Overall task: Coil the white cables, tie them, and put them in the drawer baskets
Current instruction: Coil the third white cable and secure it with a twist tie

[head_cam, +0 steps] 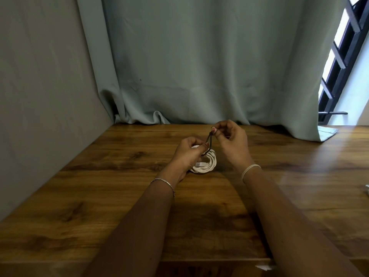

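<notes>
A white cable [208, 163] wound into a small coil lies on the wooden table [99, 196], just in front of me. My left hand [188, 151] grips the coil's left side, fingers curled over it. A thin dark elastic band [208, 141] is looped round the coil and stretched upward. My right hand [231, 139], a little above and to the right of the coil, pinches the band's upper end between thumb and fingertips. Part of the coil is hidden behind my left hand.
A grey-green curtain [199, 66] hangs along the table's far edge, its hem pooling on the wood. A grey wall [40, 96] borders the left side. A barred window [343, 56] lets light in at the right. Small white objects [367, 187] peek in at the right edge.
</notes>
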`<action>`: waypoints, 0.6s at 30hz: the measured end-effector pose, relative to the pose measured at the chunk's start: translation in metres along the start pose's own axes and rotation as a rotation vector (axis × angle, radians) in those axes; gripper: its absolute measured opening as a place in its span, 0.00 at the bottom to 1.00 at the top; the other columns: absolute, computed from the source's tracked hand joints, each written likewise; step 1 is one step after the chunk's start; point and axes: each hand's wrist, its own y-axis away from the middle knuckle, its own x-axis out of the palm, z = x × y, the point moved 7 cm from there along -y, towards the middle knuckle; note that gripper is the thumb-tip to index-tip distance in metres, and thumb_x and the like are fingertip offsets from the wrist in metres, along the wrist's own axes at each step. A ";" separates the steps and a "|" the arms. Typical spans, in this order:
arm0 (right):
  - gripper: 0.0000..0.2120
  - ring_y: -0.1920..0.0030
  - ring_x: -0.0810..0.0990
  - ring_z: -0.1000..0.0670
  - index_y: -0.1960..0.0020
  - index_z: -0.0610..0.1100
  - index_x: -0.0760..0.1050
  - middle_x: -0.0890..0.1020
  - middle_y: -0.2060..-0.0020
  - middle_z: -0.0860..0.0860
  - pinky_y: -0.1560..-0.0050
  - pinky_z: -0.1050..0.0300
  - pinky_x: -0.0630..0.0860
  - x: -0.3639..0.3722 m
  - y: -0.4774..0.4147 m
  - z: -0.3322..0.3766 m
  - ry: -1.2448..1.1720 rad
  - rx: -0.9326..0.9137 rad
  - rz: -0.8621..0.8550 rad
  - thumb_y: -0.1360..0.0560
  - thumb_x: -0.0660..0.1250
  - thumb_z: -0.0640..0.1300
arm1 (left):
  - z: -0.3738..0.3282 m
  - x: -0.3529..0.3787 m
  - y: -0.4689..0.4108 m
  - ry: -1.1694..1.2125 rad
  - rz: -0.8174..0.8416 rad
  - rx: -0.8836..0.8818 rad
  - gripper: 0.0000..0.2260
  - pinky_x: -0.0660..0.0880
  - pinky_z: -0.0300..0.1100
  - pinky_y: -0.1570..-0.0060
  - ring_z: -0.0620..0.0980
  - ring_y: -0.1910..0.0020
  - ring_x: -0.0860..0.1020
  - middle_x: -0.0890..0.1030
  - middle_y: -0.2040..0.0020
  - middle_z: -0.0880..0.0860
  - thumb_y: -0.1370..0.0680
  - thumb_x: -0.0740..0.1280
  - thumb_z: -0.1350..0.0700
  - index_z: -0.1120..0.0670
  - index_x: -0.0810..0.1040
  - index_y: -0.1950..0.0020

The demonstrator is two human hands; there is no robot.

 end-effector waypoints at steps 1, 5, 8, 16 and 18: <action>0.11 0.58 0.81 0.54 0.57 0.49 0.75 0.82 0.62 0.52 0.56 0.64 0.76 0.000 0.000 0.000 0.011 -0.005 0.001 0.25 0.67 0.34 | 0.000 0.000 0.000 -0.001 -0.004 0.006 0.07 0.73 0.31 0.72 0.44 0.63 0.77 0.80 0.57 0.53 0.22 0.67 0.60 0.62 0.78 0.47; 0.07 0.60 0.83 0.54 0.52 0.48 0.72 0.82 0.66 0.54 0.52 0.53 0.79 0.001 0.003 -0.002 0.110 -0.059 0.012 0.22 0.62 0.36 | -0.002 0.001 0.001 0.007 0.006 0.004 0.07 0.74 0.33 0.70 0.46 0.63 0.78 0.80 0.58 0.54 0.22 0.68 0.60 0.62 0.78 0.46; 0.07 0.59 0.83 0.51 0.52 0.51 0.68 0.83 0.66 0.54 0.50 0.44 0.79 0.003 0.004 -0.003 0.160 -0.059 0.020 0.20 0.58 0.38 | -0.001 0.001 0.001 -0.032 0.028 -0.003 0.04 0.75 0.39 0.66 0.47 0.61 0.78 0.81 0.57 0.53 0.23 0.69 0.57 0.56 0.79 0.51; 0.06 0.59 0.83 0.54 0.53 0.46 0.74 0.83 0.62 0.48 0.58 0.66 0.77 0.008 0.004 -0.002 -0.133 0.132 0.130 0.23 0.66 0.36 | 0.000 -0.001 0.002 -0.012 -0.006 -0.008 0.01 0.78 0.46 0.58 0.53 0.55 0.80 0.83 0.53 0.57 0.24 0.70 0.59 0.55 0.79 0.55; 0.03 0.58 0.82 0.54 0.51 0.43 0.76 0.83 0.58 0.46 0.61 0.70 0.75 0.011 0.005 0.001 -0.163 0.155 0.160 0.24 0.68 0.37 | 0.000 -0.003 0.001 -0.023 -0.024 -0.006 0.01 0.78 0.45 0.57 0.53 0.55 0.80 0.83 0.53 0.57 0.24 0.70 0.59 0.56 0.79 0.54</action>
